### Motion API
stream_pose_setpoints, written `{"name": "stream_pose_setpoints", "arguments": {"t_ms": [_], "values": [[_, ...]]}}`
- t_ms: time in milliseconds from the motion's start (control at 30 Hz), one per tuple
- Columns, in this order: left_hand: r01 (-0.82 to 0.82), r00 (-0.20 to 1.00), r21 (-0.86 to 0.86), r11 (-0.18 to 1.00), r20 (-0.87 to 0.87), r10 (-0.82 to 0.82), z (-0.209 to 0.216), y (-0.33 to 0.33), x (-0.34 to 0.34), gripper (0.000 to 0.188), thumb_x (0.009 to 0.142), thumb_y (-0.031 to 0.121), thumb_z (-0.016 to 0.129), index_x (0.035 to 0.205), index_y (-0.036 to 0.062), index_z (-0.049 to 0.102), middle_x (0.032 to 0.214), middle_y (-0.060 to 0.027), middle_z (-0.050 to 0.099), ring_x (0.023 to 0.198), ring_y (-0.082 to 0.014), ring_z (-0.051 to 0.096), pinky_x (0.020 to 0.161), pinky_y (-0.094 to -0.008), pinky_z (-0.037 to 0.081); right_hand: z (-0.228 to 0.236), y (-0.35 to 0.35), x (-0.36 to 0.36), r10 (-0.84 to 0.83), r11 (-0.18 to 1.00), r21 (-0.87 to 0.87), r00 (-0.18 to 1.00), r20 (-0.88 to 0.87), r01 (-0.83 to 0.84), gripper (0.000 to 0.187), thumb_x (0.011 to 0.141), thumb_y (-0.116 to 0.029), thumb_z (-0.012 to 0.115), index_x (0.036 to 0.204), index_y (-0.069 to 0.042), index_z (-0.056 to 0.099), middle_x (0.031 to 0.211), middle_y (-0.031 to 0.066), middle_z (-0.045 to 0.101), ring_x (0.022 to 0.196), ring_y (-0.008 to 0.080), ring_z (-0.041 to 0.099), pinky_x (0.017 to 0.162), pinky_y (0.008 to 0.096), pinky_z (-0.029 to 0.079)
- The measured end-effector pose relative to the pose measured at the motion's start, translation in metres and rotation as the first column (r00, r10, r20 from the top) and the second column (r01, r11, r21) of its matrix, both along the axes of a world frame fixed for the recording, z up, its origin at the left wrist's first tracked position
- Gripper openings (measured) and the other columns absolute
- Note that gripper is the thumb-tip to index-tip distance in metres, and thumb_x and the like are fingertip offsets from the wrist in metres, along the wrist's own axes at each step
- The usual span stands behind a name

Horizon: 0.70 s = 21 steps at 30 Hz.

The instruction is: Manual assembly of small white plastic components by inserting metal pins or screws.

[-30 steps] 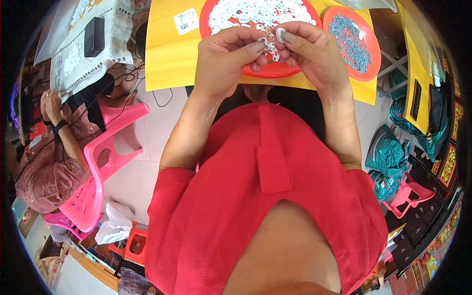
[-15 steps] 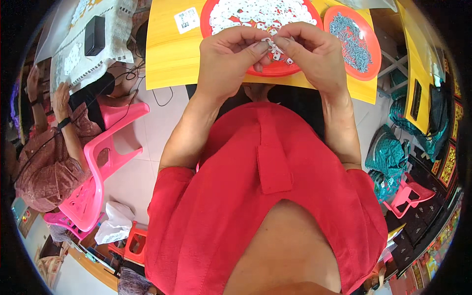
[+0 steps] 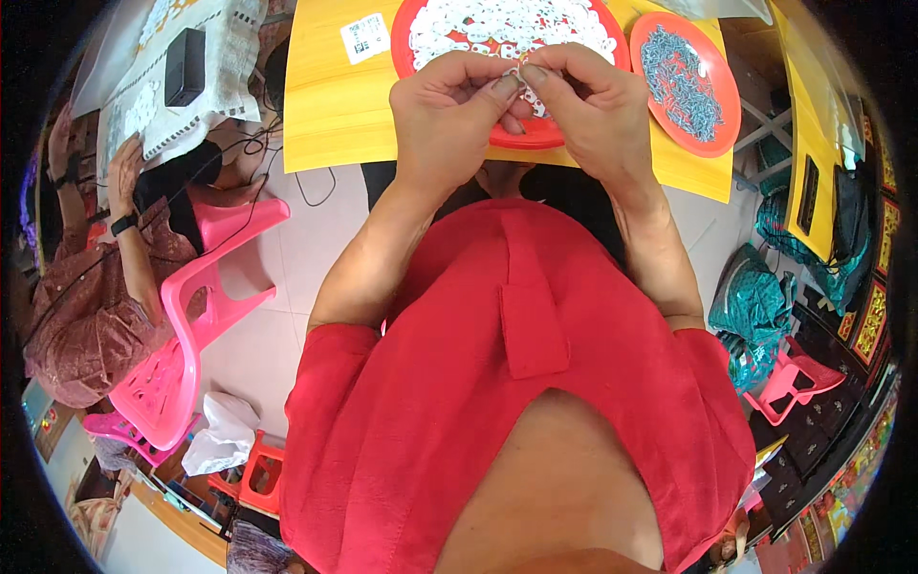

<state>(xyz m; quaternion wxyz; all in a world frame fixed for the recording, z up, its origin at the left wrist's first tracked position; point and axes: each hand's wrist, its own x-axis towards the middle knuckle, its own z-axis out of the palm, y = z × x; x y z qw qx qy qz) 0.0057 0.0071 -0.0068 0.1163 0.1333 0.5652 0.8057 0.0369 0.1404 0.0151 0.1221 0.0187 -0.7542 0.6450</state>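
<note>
Over the near edge of a large red tray (image 3: 403,43), the person's left hand (image 3: 442,120) and right hand (image 3: 604,120) are meeting, the fingers of both pinching around a small white piece (image 3: 519,73) that the fingertips are partly hiding. More white pieces (image 3: 512,21) are lying spread across the tray, which is resting on a yellow worktop (image 3: 335,120). A white label (image 3: 365,38) is lying left of it. On the right, a smaller red plate (image 3: 719,139) is holding grey metal pieces (image 3: 679,86). At far left, a co-worker wearing a dark wristband (image 3: 124,224) is sitting on a pink chair (image 3: 189,383).
</note>
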Motion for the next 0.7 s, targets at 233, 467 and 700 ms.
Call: {"name": "stream_pose_setpoints", "arguments": {"t_ms": [233, 467, 700], "values": [[0.040, 0.999, 0.053, 0.998, 0.030, -0.042, 0.003, -0.001, -0.001, 0.015, 0.079, -0.002, 0.056, 0.092, -0.0070, 0.056, 0.078, -0.0131, 0.060, 0.065, -0.0165, 0.059, 0.055, -0.0241, 0.049, 0.002, 0.022, -0.004, -0.035, 0.970, -0.241, 0.999, 0.016, 0.038, 0.011, 0.081, -0.006, 0.055, 0.086, 0.002, 0.062, 0.073, 0.0034, 0.061, 0.062, 0.0059, 0.055, 0.055, 0.0181, 0.044], [0.062, 0.995, 0.102, 0.993, 0.069, -0.070, 0.005, -0.005, -0.003, 0.017, 0.078, -0.004, 0.056, 0.094, -0.0066, 0.056, 0.080, -0.0128, 0.061, 0.065, -0.0161, 0.059, 0.056, -0.0226, 0.046, -0.006, 0.029, -0.004, 0.199, 0.880, -0.462, 0.969, 0.146, -0.112, 0.019, 0.080, -0.006, 0.057, 0.098, 0.001, 0.055, 0.075, 0.0031, 0.060, 0.061, 0.0055, 0.053, 0.052, 0.0164, 0.042], [0.100, 0.992, 0.098, 0.990, 0.063, -0.106, 0.006, -0.006, -0.003, 0.018, 0.077, -0.004, 0.057, 0.095, -0.0066, 0.057, 0.080, -0.0129, 0.061, 0.065, -0.0157, 0.059, 0.056, -0.0227, 0.046, 0.000, 0.024, 0.000, 0.195, 0.870, -0.483, 0.969, 0.150, -0.100, 0.018, 0.080, -0.007, 0.059, 0.096, 0.001, 0.057, 0.079, 0.0040, 0.061, 0.064, 0.0061, 0.055, 0.054, 0.0164, 0.043]]}}
